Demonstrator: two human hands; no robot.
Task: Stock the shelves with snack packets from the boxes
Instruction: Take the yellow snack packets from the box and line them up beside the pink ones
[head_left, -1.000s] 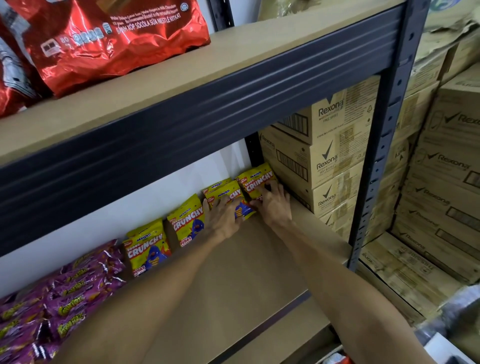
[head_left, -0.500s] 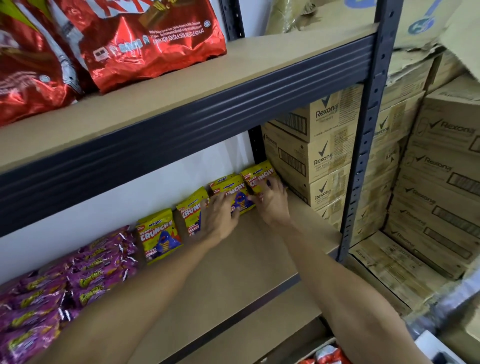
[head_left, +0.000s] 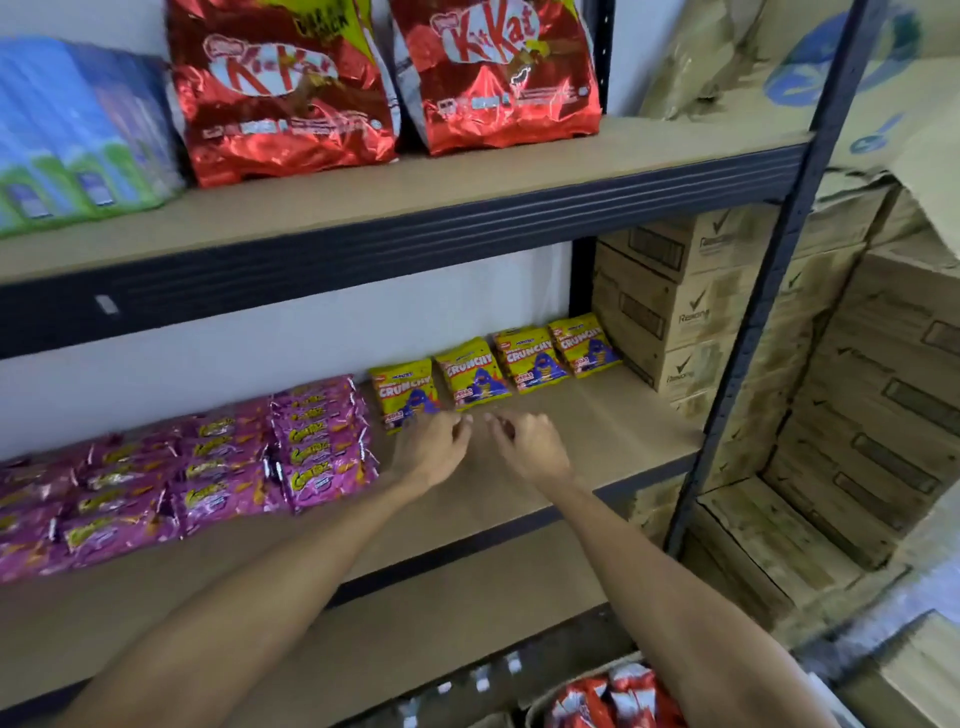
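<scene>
dark metal rack w/ tan boards & ribbed front beams. white wall right behind the rack, seen btwn its levels. brown cartons stacked high just right of the rack, past its front post. light soft & even, dimmer low by the cartons.

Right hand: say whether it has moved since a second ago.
Yes. The right hand has drawn back from the yellow Crunchy packets toward the front edge of the shelf.

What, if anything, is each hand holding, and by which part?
Nothing: the left hand and right hand hover loosely curled near the yellow packets.
</scene>
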